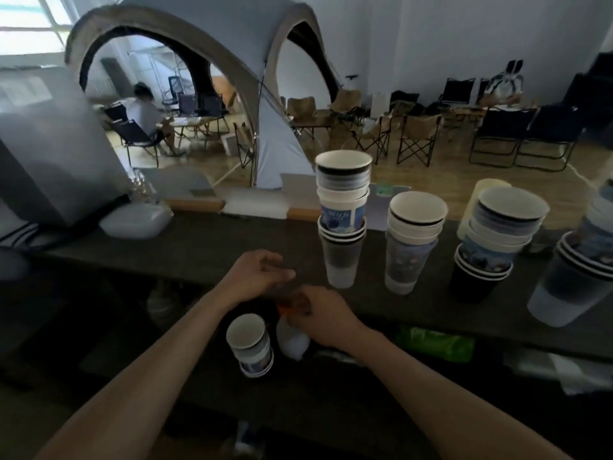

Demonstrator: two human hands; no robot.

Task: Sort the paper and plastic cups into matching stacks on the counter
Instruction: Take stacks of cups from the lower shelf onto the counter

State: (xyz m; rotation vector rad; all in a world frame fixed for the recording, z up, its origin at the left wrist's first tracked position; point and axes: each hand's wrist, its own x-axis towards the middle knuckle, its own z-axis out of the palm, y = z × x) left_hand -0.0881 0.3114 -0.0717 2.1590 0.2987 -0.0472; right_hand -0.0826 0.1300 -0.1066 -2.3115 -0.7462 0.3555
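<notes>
Fingers (300,303) of the right hand (323,318) curl over the top of a frosted plastic cup (292,341) and grip it, in front of the table's (185,250) near edge. The left hand (253,275) meets it with fingers bent inward; blur hides whether they grasp anything. A short stack of paper cups (250,346) stands just beside the held cup. Beyond, four tall mixed stacks stand on the table, the leftmost stack (343,227) nearest the hands.
</notes>
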